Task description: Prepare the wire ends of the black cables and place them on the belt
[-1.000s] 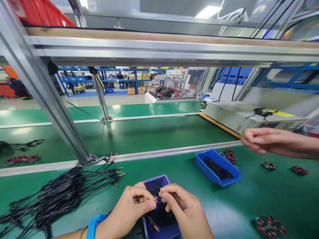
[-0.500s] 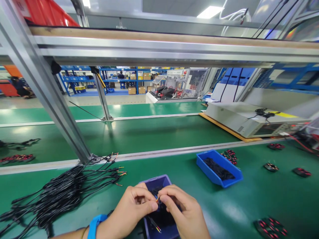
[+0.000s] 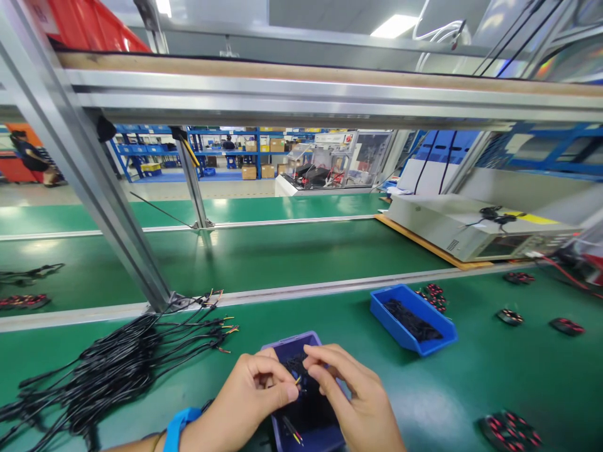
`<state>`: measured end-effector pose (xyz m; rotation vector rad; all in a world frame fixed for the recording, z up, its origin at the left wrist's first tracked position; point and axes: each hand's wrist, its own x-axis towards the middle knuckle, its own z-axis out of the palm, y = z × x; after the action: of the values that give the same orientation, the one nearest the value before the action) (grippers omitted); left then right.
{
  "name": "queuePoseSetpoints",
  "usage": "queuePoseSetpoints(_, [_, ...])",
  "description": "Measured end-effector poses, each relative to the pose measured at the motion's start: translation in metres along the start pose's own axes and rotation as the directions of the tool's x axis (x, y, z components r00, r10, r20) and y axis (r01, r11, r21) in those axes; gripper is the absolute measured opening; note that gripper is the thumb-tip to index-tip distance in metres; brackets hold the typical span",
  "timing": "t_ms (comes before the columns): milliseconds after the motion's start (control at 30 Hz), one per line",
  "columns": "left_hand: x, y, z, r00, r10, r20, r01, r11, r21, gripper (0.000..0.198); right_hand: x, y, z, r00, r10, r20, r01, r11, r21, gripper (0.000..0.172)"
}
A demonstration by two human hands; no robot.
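My left hand [image 3: 259, 392] is closed in a pinch on a thin cable wire [image 3: 298, 380] with a yellow end that sticks out past the thumb and index finger. Just to the right, my right hand [image 3: 353, 392] is raised with thumb and fingertips slightly apart, clear of the wire, and nothing shows between them. Both hands are over a purple-blue bin [image 3: 293, 339] containing small dark pieces. Below my left hand, another cable end [image 3: 293, 432] with bare coloured wires lies over the bin.
A heap of black cables [image 3: 117, 364] with coloured wire ends lies on the green bench at left. A blue bin [image 3: 445, 344] of black pieces stands right, near several round red-and-black coil parts [image 3: 511, 430]. A metal post [image 3: 108, 182] and grey instrument [image 3: 438, 220] stand behind.
My right hand has drawn back from the wire, up and slightly right, and its fingertips have parted. My left hand keeps its pinch in nearly the same place.
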<state>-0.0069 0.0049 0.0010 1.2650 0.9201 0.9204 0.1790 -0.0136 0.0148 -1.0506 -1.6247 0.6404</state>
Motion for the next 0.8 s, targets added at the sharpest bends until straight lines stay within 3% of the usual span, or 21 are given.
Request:
queuePoseSetpoints(200, [-0.0004, 0.0038, 0.0000, 1.000, -0.004, 0.025, 0.004, 1.000, 0.002, 0.027, 0.0008, -0.0047, 0.0016, 0.993, -0.115, 0.018, 0.116, 0.993, -0.039, 0.018])
queuePoseSetpoints(800, [0.0007, 0.0021, 0.0018, 0.999, -0.026, 0.032, 0.026, 1.000, -0.011, 0.024, 0.0032, -0.0015, 0.0030, 0.982, -0.181, 0.043, 0.184, 0.979, -0.088, 0.014])
